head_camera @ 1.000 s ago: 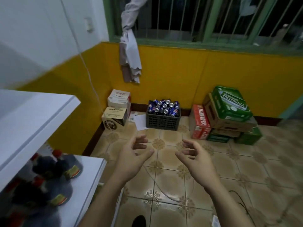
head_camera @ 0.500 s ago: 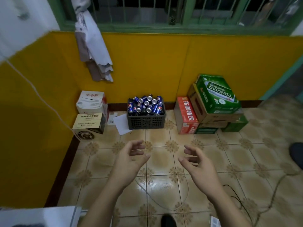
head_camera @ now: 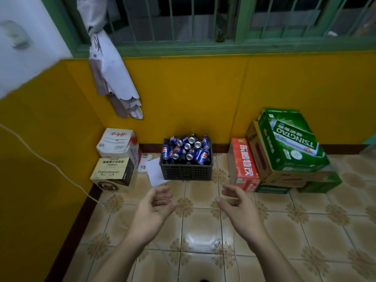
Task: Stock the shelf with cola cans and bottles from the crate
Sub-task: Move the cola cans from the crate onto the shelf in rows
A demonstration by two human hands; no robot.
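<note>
- The tiled floor point(head_camera: 203, 237) fills the lower half of the view and carries everything; the stock is pushed back along the foot of the yellow wall point(head_camera: 193, 94), which I judge keeps the walking space free; the shelf to be filled is out of view.
- Right of the crate stands a stack of cartons point(head_camera: 289, 143), a green one tilted on top of a brown one; a red carton point(head_camera: 244, 161) stands on edge just beside them; they look parked as reserve stock and not part of this job.
- In the corner left of the crate sit two boxes point(head_camera: 114, 157), the white one on the darker one; a sheet of paper point(head_camera: 154, 171) lies on the floor between them and the crate.
- The crate point(head_camera: 186, 171), dark and perforated, sits against the wall between boxes and cartons, well ahead of both hands; its open top suits reaching in from above.
- The left hand point(head_camera: 151, 212) and the right hand point(head_camera: 240, 208) are held out over the floor, short of the crate; palms are turned toward each other, fingers spread and loosely curled, gripping nothing; the pose reads as readying a two-handed reach.
- The cola cans point(head_camera: 187, 148) lie heaped in the crate at all angles, rising above its rim; the topmost look easiest to take first; whether bottles lie among them I cannot tell.
</note>
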